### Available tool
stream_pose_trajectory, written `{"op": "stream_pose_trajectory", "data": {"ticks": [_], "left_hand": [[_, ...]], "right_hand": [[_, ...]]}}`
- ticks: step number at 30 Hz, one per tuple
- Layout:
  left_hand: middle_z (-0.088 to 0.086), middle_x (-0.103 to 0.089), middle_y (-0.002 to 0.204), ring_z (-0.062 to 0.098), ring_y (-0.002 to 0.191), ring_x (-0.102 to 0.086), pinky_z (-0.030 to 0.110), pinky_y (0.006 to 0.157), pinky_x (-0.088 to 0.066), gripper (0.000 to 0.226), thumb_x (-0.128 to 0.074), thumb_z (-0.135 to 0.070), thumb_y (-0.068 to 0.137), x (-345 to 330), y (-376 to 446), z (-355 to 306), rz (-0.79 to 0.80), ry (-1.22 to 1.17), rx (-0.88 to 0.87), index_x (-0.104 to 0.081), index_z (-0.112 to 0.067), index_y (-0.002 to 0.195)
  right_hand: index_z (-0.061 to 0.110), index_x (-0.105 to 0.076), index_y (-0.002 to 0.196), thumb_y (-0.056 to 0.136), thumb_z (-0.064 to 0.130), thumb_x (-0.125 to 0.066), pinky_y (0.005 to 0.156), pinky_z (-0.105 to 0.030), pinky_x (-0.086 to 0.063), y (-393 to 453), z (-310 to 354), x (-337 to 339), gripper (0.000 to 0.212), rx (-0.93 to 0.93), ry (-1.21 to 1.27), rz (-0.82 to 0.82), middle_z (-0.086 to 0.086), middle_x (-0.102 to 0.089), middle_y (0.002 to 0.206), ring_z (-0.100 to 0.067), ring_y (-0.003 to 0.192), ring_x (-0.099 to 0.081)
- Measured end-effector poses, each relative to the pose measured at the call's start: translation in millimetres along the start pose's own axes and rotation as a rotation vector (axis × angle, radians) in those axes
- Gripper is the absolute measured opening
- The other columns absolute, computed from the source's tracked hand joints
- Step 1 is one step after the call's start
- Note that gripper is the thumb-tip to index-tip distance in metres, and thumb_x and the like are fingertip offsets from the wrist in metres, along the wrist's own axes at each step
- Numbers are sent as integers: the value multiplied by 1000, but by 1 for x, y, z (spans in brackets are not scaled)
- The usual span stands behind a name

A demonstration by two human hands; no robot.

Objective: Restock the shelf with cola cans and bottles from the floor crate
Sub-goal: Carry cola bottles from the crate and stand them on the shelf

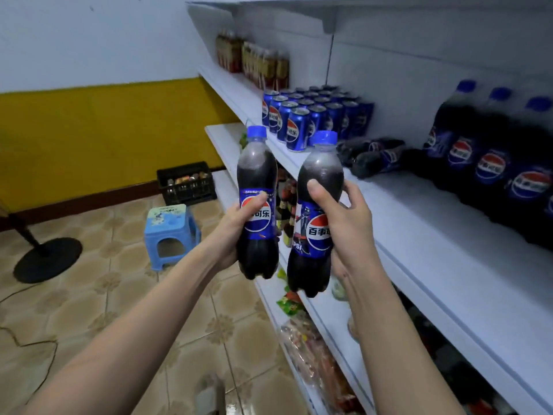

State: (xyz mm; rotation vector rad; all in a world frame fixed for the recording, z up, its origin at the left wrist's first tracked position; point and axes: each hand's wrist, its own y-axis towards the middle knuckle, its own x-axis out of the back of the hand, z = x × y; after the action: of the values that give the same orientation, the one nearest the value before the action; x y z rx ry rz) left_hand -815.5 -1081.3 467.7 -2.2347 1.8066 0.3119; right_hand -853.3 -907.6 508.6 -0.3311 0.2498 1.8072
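Fingers [259,199] of my left hand [236,226] curl round the label of one cola bottle [257,205]; thumb lies across the front, bottle upright w/ blue cap on top. Right hand [344,220] grips a second cola bottle [317,211] the same way, thumb [315,190] pressed on the dark upper body, remaining fingers wrapped behind. Both bottles are held in the air just beside each other, not touching, in front of the white shelf [419,235] edge. On the shelf behind: block of blue cola cans [299,121] standing in rows; two small bottles [374,157] lying on their sides just right of the cans; row of large cola bottles [493,151] upright farther right. Tea bottles [254,58] at far end, blurred. On the floor by the yellow wall: black crate [187,184] w/ drinks inside, blue stool [170,235] near it, fan base [48,259] to the left.
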Motion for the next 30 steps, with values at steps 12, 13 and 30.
{"op": "stream_pose_trajectory", "data": {"ticks": [12,13,30], "left_hand": [[15,-70,98,25,84,-68,38,81,-56,52,-72,-36,79,-69,204,-25,423,-4,-42,-59,-2,116],[17,-70,107,26,92,-68,37,85,-56,56,-75,-33,78,-78,220,-26,475,16,-62,-58,-2,121],[-1,-69,121,16,109,-64,21,82,-49,72,-91,-17,66,-213,359,-22,847,539,-327,-59,-16,131]], "right_hand": [[18,-62,121,78,19,-83,71,-26,-58,114,39,32,48,284,-69,-459,1,-77,102,-14,90,-75],[19,-62,122,78,18,-83,70,-24,-58,122,43,36,48,305,-84,-492,1,-77,104,-14,90,-75],[28,-59,129,64,36,-88,103,-48,-51,200,66,118,72,552,-297,-958,3,-67,126,-20,118,-63]]}}
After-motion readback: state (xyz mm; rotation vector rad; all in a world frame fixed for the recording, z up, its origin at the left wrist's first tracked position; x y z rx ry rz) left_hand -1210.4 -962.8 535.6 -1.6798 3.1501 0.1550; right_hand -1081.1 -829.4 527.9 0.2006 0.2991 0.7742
